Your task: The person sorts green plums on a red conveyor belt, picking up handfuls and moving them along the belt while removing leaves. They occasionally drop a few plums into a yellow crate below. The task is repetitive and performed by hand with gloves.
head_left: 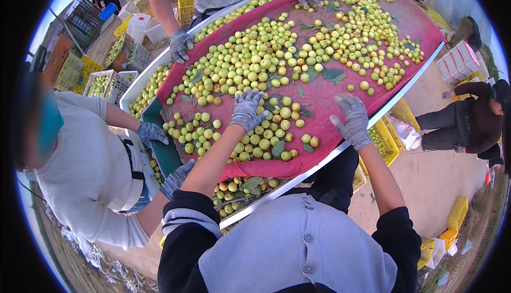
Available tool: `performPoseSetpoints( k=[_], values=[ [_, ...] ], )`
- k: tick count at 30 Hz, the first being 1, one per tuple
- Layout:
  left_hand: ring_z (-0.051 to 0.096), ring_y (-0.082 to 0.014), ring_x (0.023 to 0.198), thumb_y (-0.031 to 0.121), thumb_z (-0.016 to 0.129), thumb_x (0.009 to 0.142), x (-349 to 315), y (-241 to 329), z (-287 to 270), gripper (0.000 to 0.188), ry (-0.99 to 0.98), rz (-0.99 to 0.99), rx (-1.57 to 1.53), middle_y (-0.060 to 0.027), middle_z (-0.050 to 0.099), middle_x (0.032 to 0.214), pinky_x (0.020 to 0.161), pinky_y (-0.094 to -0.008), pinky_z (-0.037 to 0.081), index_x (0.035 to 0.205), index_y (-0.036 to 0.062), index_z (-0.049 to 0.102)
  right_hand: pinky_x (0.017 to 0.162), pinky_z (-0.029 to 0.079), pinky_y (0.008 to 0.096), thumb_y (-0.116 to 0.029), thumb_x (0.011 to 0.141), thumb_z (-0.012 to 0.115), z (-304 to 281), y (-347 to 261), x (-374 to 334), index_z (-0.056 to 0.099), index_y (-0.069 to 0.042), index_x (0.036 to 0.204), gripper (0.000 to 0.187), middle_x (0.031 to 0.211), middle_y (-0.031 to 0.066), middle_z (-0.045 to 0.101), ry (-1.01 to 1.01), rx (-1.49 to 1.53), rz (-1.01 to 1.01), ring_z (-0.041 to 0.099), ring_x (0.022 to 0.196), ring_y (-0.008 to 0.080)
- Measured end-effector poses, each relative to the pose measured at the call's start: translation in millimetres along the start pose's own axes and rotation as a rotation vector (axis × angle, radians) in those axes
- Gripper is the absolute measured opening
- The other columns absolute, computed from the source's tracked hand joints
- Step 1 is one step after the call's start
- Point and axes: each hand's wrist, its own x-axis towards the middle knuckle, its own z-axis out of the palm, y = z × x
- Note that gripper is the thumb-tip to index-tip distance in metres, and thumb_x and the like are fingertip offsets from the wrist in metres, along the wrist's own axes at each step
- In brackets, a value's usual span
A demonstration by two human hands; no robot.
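Observation:
A sloping table covered with red cloth (330,101) bears many small round yellow-green fruits (250,61), which look like jujubes, with some green leaves (333,75) among them. My left hand (247,112), in a grey glove, rests on the fruits near the middle, fingers apart and holding nothing that I can see. Over the right part of the cloth, close to the white table rim (394,101), my gloved right hand (351,121) is open with thumb and fingers spread. No fruit shows in it. A loose group of fruits (266,138) lies between my two hands.
At left, a co-worker's gloved hands (153,134) hold a green board (154,116) at the table's end. Another person's gloved hands (181,46) rest at the far edge. Yellow crates (386,138) stand at right; more crates (98,84) with fruit stand at left.

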Motion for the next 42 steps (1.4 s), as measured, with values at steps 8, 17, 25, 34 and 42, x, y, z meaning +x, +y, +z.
performPoseSetpoints(
  k=[8,17,25,34,42],
  values=[
    [0.038,-0.0312,0.135,0.033,0.062,0.086,123.4,3.3,2.9,0.058,0.234,0.160,-0.018,-0.0111,0.047,0.141,0.114,-0.0442,0.027,0.137,0.0122,0.047,0.081,0.049,0.0409,-0.026,0.083,0.070,30.0,155.3,-18.2,0.068,-0.006,0.094,0.023,0.090,0.0124,0.066,0.205,-0.015,0.474,0.062,0.088,0.0311],
    [0.058,-0.0350,0.112,0.032,0.053,0.091,311.8,19.2,15.0,0.048,-0.028,-0.234,-0.123,-0.0183,0.052,0.130,0.093,-0.0464,0.048,0.135,0.0127,0.048,0.071,0.048,0.0383,-0.018,0.083,0.070,27.7,160.2,-12.7,0.070,-0.004,0.084,0.014,0.077,0.0119,0.065,0.190,0.157,0.513,0.061,0.074,0.0298],
    [0.065,-0.0338,0.099,0.045,0.063,0.082,229.7,37.3,22.4,0.066,-0.357,0.066,-0.127,-0.0189,0.065,0.108,0.086,-0.0436,0.051,0.134,0.0072,0.048,0.068,0.047,0.0336,-0.007,0.080,0.071,25.6,157.9,-9.6,0.069,-0.003,0.082,0.005,0.073,0.0079,0.063,0.221,0.176,0.475,0.058,0.069,0.0232],
    [0.057,-0.0363,0.110,0.024,0.064,0.083,288.4,-101.3,-16.9,0.042,0.104,-0.466,-0.032,-0.0146,0.057,0.125,0.094,-0.0460,0.048,0.122,0.0121,0.056,0.069,0.046,0.0340,-0.008,0.081,0.070,27.6,160.0,-10.5,0.069,-0.002,0.084,0.006,0.073,0.0090,0.061,0.220,0.145,0.472,0.057,0.069,0.0233],
    [0.056,-0.0389,0.108,0.014,0.058,0.081,152.0,-113.5,19.2,0.042,0.078,-0.265,0.192,-0.0196,0.052,0.128,0.095,-0.0448,0.047,0.121,0.0048,0.056,0.069,0.047,0.0346,-0.013,0.085,0.068,28.9,163.3,-12.9,0.069,-0.002,0.088,0.011,0.075,0.0103,0.062,0.193,0.136,0.459,0.058,0.070,0.0238]
  ],
)
